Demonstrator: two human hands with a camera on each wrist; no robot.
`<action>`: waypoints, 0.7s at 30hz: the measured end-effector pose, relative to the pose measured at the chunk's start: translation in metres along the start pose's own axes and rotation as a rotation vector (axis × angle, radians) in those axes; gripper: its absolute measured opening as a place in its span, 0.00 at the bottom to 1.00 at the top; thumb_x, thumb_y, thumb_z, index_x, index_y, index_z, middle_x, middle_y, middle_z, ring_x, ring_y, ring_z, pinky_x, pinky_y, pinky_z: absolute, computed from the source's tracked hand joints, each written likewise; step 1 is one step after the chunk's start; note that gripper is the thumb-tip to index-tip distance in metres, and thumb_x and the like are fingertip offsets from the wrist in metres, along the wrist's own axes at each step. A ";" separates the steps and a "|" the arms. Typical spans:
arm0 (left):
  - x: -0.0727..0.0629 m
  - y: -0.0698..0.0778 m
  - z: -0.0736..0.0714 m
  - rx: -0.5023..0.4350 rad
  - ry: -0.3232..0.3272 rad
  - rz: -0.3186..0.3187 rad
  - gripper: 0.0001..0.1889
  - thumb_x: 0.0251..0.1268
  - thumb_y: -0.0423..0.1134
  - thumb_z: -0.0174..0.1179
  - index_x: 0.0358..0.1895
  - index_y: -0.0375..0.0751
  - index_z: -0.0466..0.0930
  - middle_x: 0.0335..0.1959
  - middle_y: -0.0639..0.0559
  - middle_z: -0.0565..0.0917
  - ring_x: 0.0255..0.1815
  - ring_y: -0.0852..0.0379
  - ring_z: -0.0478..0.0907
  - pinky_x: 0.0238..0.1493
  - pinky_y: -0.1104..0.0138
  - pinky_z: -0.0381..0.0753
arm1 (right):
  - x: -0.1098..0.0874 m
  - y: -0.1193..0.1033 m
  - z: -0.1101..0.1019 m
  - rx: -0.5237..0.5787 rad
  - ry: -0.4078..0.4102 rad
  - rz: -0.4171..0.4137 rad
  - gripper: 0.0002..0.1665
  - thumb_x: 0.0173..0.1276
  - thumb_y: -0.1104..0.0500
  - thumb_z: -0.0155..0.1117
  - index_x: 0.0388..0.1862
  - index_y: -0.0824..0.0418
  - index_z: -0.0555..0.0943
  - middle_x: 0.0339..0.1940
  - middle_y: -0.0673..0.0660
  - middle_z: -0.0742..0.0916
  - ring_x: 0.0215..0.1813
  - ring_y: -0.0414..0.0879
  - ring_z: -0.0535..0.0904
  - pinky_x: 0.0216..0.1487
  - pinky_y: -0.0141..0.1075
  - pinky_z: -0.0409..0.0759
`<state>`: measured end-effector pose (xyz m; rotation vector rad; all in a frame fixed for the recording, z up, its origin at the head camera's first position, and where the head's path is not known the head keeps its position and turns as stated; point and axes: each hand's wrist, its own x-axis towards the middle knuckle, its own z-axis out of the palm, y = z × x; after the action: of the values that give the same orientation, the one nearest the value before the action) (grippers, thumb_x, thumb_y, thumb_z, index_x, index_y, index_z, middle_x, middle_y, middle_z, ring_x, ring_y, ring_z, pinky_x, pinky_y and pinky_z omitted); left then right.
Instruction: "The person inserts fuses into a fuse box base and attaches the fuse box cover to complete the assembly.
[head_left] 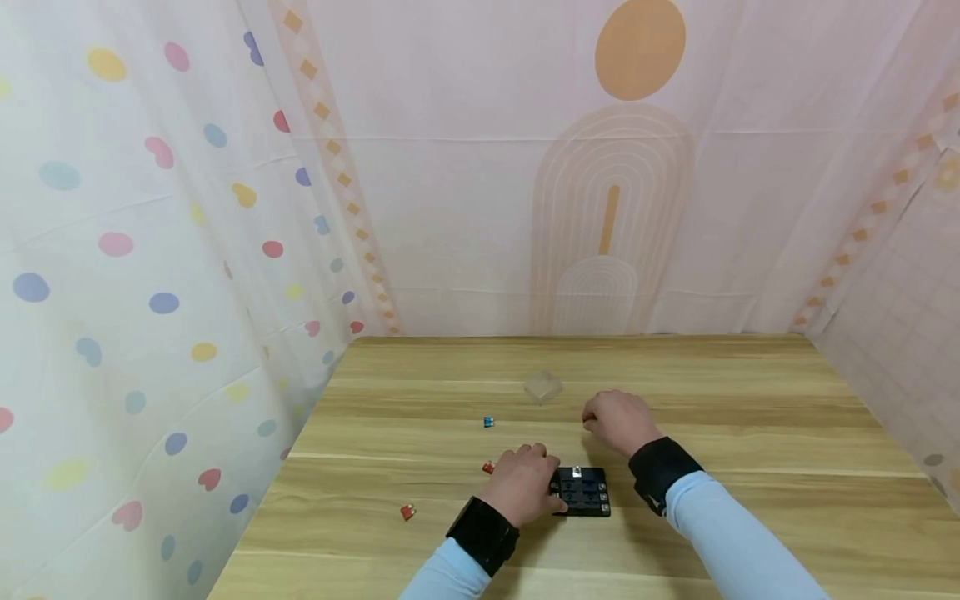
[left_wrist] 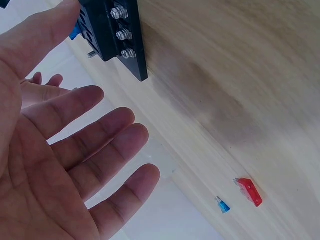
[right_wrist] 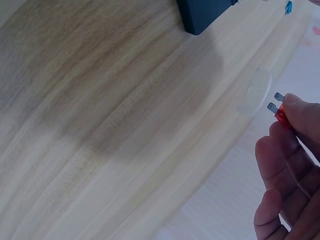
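A black fuse block (head_left: 581, 492) with metal screw terminals lies on the wooden table. My left hand (head_left: 522, 483) is at its left side; in the left wrist view the thumb (left_wrist: 55, 25) is against the block's edge and the other fingers are extended, holding nothing. A bit of blue (left_wrist: 75, 33) shows at the block beside that thumb. Beyond the block, my right hand (head_left: 621, 421) is raised over the table. Its thumb and index finger pinch a red blade fuse (right_wrist: 281, 116), whose two metal prongs stick out; the head view hides this fuse.
Left of the block lie a red fuse (head_left: 488, 467), partly behind my left hand, and another red fuse (head_left: 407, 512). A blue fuse (head_left: 489, 422) sits farther back. The clear plastic cover (head_left: 542, 387) lies near the table's far side, with a curtain (head_left: 465, 250) behind.
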<state>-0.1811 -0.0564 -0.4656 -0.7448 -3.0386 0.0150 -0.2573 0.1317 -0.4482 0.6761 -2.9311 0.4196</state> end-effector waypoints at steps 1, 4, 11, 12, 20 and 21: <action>0.000 0.000 0.000 0.001 0.002 0.001 0.30 0.47 0.62 0.74 0.49 0.47 0.85 0.40 0.52 0.82 0.40 0.55 0.78 0.39 0.60 0.79 | -0.001 0.000 0.000 -0.002 0.004 -0.001 0.02 0.64 0.61 0.71 0.31 0.55 0.89 0.32 0.50 0.88 0.36 0.45 0.83 0.39 0.42 0.81; 0.000 0.001 -0.001 0.005 0.007 0.002 0.29 0.46 0.62 0.75 0.48 0.47 0.85 0.39 0.52 0.82 0.39 0.55 0.78 0.38 0.60 0.79 | -0.003 -0.002 -0.002 0.004 0.008 0.007 0.02 0.64 0.60 0.71 0.32 0.56 0.89 0.32 0.50 0.88 0.35 0.44 0.82 0.38 0.41 0.81; 0.000 0.001 -0.002 0.005 -0.003 0.001 0.29 0.46 0.62 0.75 0.48 0.47 0.85 0.38 0.52 0.82 0.38 0.55 0.78 0.37 0.61 0.78 | -0.009 -0.008 -0.005 0.002 0.016 0.007 0.03 0.64 0.61 0.71 0.31 0.57 0.89 0.32 0.50 0.87 0.34 0.43 0.82 0.37 0.40 0.81; 0.001 0.001 -0.002 0.005 -0.005 0.000 0.29 0.46 0.62 0.75 0.48 0.47 0.85 0.38 0.52 0.82 0.38 0.55 0.78 0.37 0.61 0.78 | -0.010 -0.009 -0.005 0.003 0.016 0.004 0.03 0.65 0.61 0.71 0.31 0.57 0.89 0.32 0.50 0.87 0.34 0.43 0.82 0.37 0.40 0.81; 0.001 0.000 -0.001 0.005 -0.021 -0.001 0.30 0.47 0.63 0.74 0.49 0.47 0.85 0.39 0.52 0.82 0.39 0.55 0.78 0.38 0.61 0.79 | -0.015 -0.011 -0.005 0.012 0.029 -0.008 0.03 0.62 0.59 0.73 0.34 0.57 0.89 0.32 0.49 0.87 0.33 0.41 0.81 0.36 0.39 0.80; 0.001 0.000 -0.001 0.005 -0.024 -0.001 0.30 0.47 0.63 0.74 0.49 0.47 0.85 0.39 0.52 0.82 0.39 0.55 0.78 0.38 0.61 0.79 | -0.015 -0.011 -0.005 0.014 0.033 -0.010 0.03 0.62 0.59 0.73 0.34 0.57 0.89 0.32 0.49 0.87 0.33 0.41 0.81 0.36 0.39 0.80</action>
<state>-0.1820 -0.0563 -0.4646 -0.7486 -3.0605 0.0319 -0.2385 0.1297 -0.4434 0.6779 -2.8952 0.4465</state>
